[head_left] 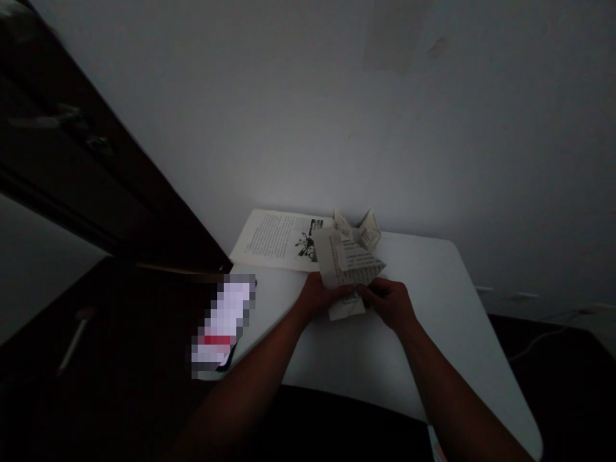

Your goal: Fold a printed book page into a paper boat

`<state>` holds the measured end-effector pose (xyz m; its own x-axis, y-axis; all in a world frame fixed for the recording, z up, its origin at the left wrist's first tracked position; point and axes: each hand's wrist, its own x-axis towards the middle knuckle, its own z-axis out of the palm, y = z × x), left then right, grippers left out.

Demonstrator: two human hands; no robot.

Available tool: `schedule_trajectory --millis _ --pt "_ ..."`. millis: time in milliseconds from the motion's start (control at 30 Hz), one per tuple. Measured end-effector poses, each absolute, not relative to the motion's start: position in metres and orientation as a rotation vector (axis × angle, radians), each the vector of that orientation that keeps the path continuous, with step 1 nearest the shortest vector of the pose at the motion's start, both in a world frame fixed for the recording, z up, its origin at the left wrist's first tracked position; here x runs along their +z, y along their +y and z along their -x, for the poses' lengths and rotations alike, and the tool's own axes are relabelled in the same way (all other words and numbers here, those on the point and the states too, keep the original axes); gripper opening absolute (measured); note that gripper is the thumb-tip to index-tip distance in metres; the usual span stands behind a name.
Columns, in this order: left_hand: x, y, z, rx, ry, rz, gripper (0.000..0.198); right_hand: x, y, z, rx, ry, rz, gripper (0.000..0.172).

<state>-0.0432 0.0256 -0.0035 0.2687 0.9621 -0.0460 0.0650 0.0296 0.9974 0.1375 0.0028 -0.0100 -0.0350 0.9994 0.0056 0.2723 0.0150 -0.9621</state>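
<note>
A partly folded sheet of printed paper is held up a little above the table between both hands. My left hand grips its lower left side, with the thumb laid across the front and the other fingers hidden behind. At the lower right edge, my right hand pinches the paper with thumb and fingers close together. The sheet has a pointed flap on its right side. Just behind it stands a folded paper shape with two raised points; its lower part is hidden by the sheet.
An open book with text and a dark picture lies at the back left of the white table. A lit phone, its screen blurred, is at the left edge. A wall rises behind; a dark door is at left.
</note>
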Motion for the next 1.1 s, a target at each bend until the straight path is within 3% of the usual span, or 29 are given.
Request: schedule_trajectory --millis 367,1100 --pt "-0.0008 0.0259 0.0425 1.113 1.138 -1.126 0.043 -0.0152 0.0032 -0.1387 1.35 -1.392 1.168 0.031" --pt "0.0027 0.0208 0.036 1.164 1.243 -1.149 0.038 -0.0066 0.0014 -0.1333 1.261 -1.417 1.271 0.023"
